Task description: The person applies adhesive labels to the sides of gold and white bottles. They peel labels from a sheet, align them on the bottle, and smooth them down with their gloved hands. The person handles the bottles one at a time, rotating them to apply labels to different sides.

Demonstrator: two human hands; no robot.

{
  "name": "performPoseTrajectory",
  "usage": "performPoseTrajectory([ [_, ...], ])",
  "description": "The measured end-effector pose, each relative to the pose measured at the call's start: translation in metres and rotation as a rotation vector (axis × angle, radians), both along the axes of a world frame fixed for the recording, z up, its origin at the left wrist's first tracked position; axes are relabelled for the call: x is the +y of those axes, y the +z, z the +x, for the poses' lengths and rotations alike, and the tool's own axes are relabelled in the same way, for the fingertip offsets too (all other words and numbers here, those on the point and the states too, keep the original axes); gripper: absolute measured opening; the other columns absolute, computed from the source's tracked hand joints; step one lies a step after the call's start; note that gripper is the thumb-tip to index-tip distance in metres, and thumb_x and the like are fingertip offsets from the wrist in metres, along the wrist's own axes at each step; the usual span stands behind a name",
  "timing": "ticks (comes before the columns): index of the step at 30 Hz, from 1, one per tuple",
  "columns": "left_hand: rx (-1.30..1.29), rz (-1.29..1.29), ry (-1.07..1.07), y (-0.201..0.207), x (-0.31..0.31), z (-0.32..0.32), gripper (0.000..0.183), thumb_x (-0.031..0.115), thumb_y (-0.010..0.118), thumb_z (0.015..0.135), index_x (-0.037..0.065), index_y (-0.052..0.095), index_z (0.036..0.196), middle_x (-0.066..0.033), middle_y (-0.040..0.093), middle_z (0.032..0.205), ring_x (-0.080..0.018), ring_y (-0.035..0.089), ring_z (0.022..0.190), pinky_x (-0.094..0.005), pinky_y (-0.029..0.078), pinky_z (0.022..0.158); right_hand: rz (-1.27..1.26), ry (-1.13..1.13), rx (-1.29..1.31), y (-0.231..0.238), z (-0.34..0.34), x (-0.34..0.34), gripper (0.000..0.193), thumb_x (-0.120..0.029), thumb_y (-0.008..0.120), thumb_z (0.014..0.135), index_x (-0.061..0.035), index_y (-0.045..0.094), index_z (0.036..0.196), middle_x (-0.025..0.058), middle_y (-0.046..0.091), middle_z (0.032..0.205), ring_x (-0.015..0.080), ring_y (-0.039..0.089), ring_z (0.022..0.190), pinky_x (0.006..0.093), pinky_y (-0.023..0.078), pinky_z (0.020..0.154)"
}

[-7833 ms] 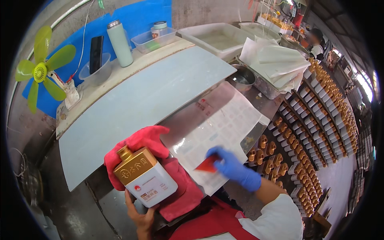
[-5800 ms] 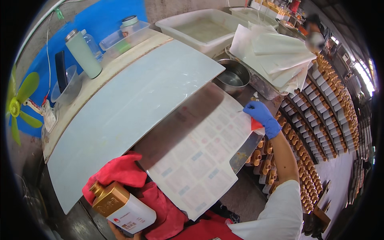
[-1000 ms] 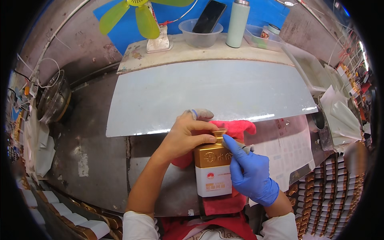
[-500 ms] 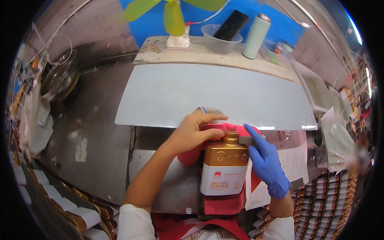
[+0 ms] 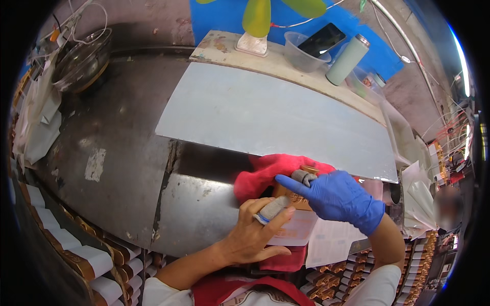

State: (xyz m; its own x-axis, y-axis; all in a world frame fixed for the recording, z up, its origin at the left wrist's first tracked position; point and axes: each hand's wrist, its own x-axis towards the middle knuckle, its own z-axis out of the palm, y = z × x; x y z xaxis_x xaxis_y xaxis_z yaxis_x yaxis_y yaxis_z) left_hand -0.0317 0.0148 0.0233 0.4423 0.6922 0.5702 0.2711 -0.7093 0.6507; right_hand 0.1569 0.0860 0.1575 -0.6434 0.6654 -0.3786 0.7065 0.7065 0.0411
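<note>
A bottle with a gold shoulder and white body rests before me on red cloth, tilted back. My right hand, in a blue glove, lies over its shoulder and grips it near the gold neck. One blue digit stretches left across the gold part; a grey cloth cover shows at another fingertip. My bare left hand has its fingers apart and its thumb stretched out. A grey finger cover with a blue band is on one of its fingers, at the bottle's left front. My hands hide much of the bottle.
A red cloth bunches behind the bottle, beside a pale board. Farther back stand a green fan, a plastic tub with a phone, and a flask. Several gold-and-white bottles are stacked at both sides.
My left hand has come down from behind the bottle's neck to its front left. My right hand has moved up and left over the shoulder. The bottle now leans back, and the view has turned.
</note>
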Motion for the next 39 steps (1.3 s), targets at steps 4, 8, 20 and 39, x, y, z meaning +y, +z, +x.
performPoseTrajectory([
  [4,-0.006,0.064,0.071,0.007,0.010,-0.007,0.082,0.047,0.078,0.068,0.010,0.042,0.132,-0.0193,0.035,0.129,-0.0357,0.035,0.117,-0.0468,0.032,0.097,0.055,-0.202,0.278,0.021,0.017,0.000,0.070,-0.003,0.053,0.075,-0.0191,0.036,0.141,0.0128,0.065,0.099,0.0302,0.064,0.069,0.0411,0.050,0.058],
  [8,0.027,0.023,0.013,0.024,0.032,0.001,0.079,0.046,0.078,0.069,0.008,0.044,0.130,-0.0203,0.036,0.128,-0.0366,0.035,0.117,-0.0457,0.034,0.097,0.193,-0.317,0.680,-0.008,0.061,-0.026,0.070,0.003,0.046,0.072,-0.0127,0.039,0.140,0.0133,0.064,0.111,0.0314,0.064,0.088,0.0383,0.052,0.076],
  [20,0.265,0.120,0.201,0.043,0.048,0.055,0.079,0.048,0.076,0.066,-0.001,0.050,0.121,-0.0206,0.053,0.108,-0.0360,0.048,0.106,-0.0444,0.042,0.088,0.124,-0.381,0.745,-0.040,0.072,0.004,0.033,-0.007,0.053,0.084,-0.0140,0.061,0.115,0.0129,0.060,0.108,0.0331,0.061,0.092,0.0380,0.050,0.080],
  [39,0.894,0.638,-0.218,0.087,0.077,0.066,0.080,0.075,0.040,0.077,0.007,0.058,0.115,-0.0061,0.058,0.095,-0.0208,0.040,0.109,-0.0410,0.024,0.095,-0.511,-0.131,0.968,-0.054,0.080,0.050,0.039,-0.013,0.047,0.079,-0.0021,0.063,0.113,0.0197,0.064,0.087,0.0316,0.060,0.083,0.0367,0.046,0.081],
])
